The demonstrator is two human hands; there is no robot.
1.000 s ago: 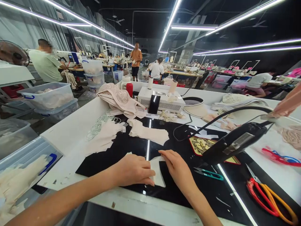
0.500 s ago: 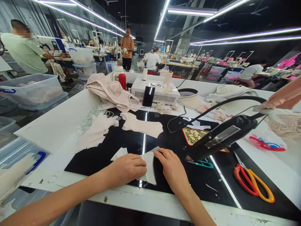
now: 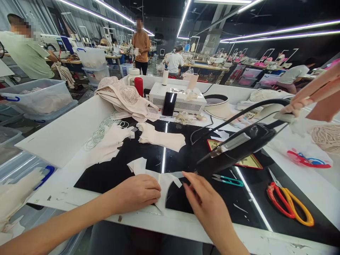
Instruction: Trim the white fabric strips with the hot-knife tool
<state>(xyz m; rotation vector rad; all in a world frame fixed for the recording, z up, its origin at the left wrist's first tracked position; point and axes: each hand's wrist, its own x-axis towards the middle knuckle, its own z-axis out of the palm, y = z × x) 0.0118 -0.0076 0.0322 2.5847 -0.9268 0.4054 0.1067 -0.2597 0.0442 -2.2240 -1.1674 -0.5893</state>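
— What changed?
— Right hand [image 3: 209, 203]: fingers now slightly parted, exposing more of the flat cream fabric piece [image 3: 165, 181] on the glossy black worktop [image 3: 111, 177].
— Left hand [image 3: 142, 192]?
— Covers it, grip hidden; apparently steadies it.

Tube lights [image 3: 184, 17] beneath dark ceiling [image 3: 164, 12]

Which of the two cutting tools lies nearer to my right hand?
The small teal snips; the larger scissors, with red and orange handles, lie farther from your right hand.
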